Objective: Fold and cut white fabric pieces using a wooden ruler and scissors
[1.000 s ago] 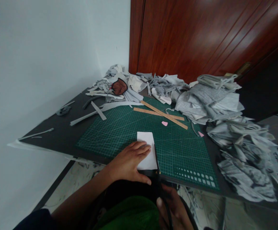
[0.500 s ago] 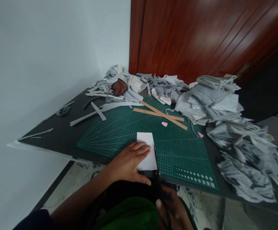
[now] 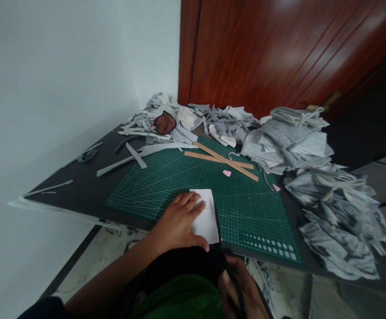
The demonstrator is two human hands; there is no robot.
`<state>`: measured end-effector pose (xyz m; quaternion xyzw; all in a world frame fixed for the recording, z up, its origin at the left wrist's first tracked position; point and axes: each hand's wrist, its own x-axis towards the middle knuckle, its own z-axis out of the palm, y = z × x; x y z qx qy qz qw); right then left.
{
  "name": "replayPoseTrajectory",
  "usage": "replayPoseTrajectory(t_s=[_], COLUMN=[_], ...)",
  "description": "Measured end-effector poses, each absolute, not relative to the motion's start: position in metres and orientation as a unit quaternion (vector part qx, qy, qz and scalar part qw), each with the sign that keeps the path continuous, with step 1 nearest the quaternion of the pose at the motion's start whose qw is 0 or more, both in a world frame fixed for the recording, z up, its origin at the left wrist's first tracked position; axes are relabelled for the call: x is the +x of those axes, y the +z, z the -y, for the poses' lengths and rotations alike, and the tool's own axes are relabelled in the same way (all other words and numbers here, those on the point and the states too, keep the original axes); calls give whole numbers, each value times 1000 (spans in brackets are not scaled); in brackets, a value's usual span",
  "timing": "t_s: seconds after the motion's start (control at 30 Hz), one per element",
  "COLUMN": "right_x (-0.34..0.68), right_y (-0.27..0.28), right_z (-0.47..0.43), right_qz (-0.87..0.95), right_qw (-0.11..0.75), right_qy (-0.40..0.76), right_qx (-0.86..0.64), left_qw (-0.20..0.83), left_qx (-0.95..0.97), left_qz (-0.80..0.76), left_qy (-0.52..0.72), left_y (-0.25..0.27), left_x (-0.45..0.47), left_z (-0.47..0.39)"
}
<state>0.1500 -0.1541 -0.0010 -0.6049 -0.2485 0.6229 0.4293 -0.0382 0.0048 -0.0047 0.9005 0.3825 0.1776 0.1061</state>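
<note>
My left hand [image 3: 181, 221] lies flat with fingers spread on a white rectangular piece [image 3: 208, 219], paper or cloth, at the front of the green cutting mat [image 3: 246, 199]. A faint crease crosses the piece. In my right hand [image 3: 242, 283], below the table's front edge, are black scissors [image 3: 237, 285]. Their dark blades run up along the right edge of the white piece. Whether the blades are parted is hard to make out. A small pink scrap [image 3: 227, 173] rests on the mat beyond the white piece.
Two crossed wooden rulers [image 3: 221, 157] lie toward the back of the mat. Grey and white fabric scraps [image 3: 166, 106] are heaped along the back. Stacked grey cloth [image 3: 289, 141] fills the right side. Pale strips [image 3: 119, 166] lie at left, near the wall [image 3: 63, 88].
The white piece has slid slightly toward me under my left hand. My right hand and the scissors have shifted a little to the right. The view has moved slightly.
</note>
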Motion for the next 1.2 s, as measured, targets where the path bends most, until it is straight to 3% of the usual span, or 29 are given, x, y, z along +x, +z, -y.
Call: replayPoseTrajectory(t_s=[1.2], right_x=[151], right_y=[-3], right_z=[152], right_qz=[245], right_qw=[423], right_qy=[629], right_qx=[-604], left_qw=[111], left_qx=[902], left_qz=[-369], left_qy=[192], left_y=[-4], left_x=[-40], left_z=[-5])
